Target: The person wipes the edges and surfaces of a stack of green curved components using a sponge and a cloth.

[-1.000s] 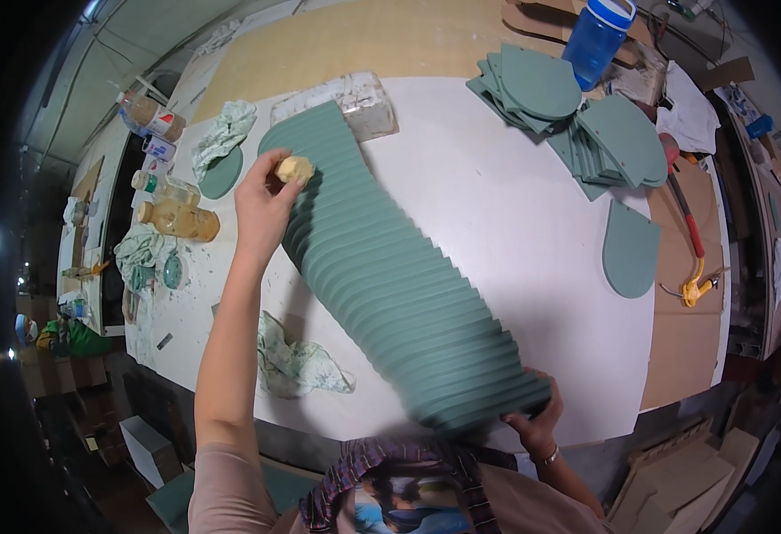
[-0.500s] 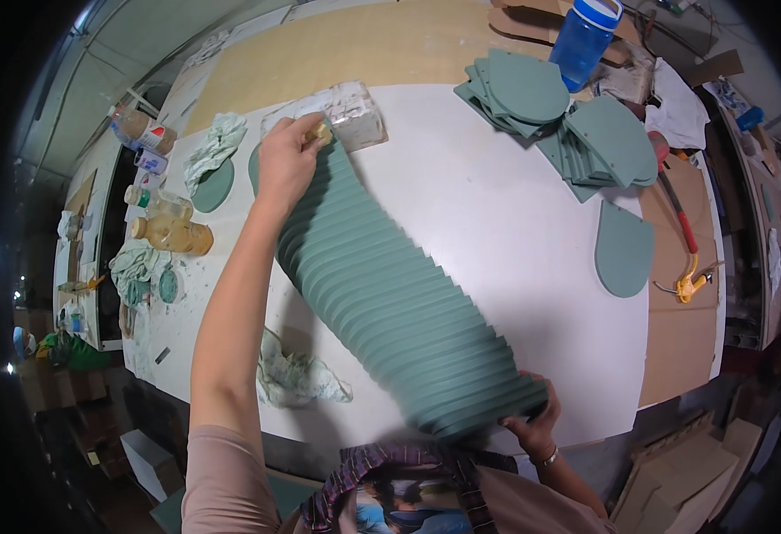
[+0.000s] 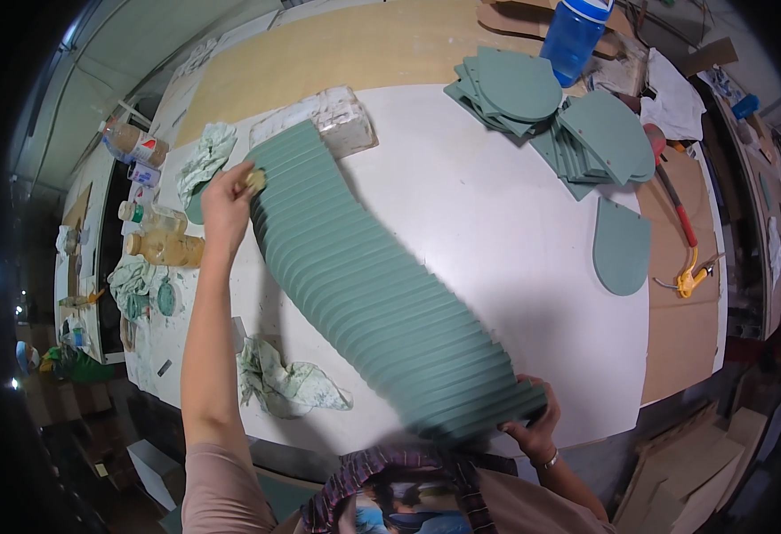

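A long row of overlapping green boards (image 3: 382, 294) with rounded ends slants across the white table, from a wrapped white block (image 3: 333, 122) at the far end to my body. My left hand (image 3: 228, 209) is at the row's far left edge, its fingers pinching a small yellowish sponge-like piece (image 3: 255, 181) against or close beside the boards' edges. At the near right end, my right hand (image 3: 537, 431) grips the last boards, thumb underneath and fingers along the outer side. Part of its fingers is hidden by the boards.
More green boards (image 3: 519, 84) lie piled at the far right, with a single board (image 3: 622, 246) nearer. A blue bottle (image 3: 575, 40) and a red-handled tool (image 3: 675, 200) are beyond. Bottles (image 3: 166, 248) and stained rags (image 3: 205, 163) line the left side; another crumpled rag (image 3: 288, 383) lies nearer me.
My left hand has moved left and nearer, from the top of the row's far end to its left edge, still pinching the yellowish piece. My right hand stays at the near end.
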